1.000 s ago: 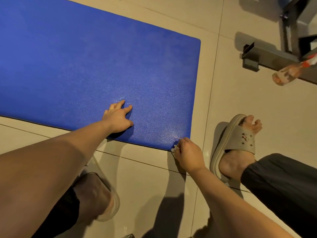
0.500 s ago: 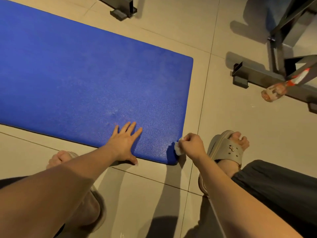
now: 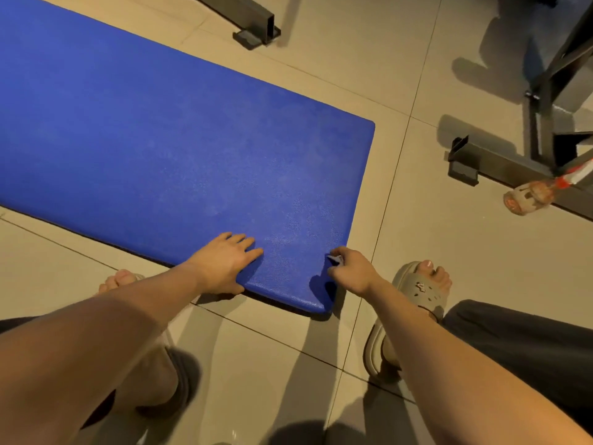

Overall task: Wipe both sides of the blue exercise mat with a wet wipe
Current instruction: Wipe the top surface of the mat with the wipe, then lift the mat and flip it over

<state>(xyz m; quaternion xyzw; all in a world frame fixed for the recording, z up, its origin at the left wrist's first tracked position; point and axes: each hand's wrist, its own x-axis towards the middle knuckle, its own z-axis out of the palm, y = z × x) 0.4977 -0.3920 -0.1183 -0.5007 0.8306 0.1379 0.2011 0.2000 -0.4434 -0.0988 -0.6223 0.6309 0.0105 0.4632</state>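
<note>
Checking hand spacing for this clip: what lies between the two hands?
Only bare blue mat, in the head view. The left hand rests flat on it; the right hand pinches the wipe at its short edge.

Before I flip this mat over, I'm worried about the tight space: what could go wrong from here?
The mat lies on smooth tile floor; held only by your left hand, it may slide.
The wet wipe is a small wad pinched in your right hand; it could slip out.
A bottle and a metal frame foot sit near the mat's end; flipping might strike them.
</note>
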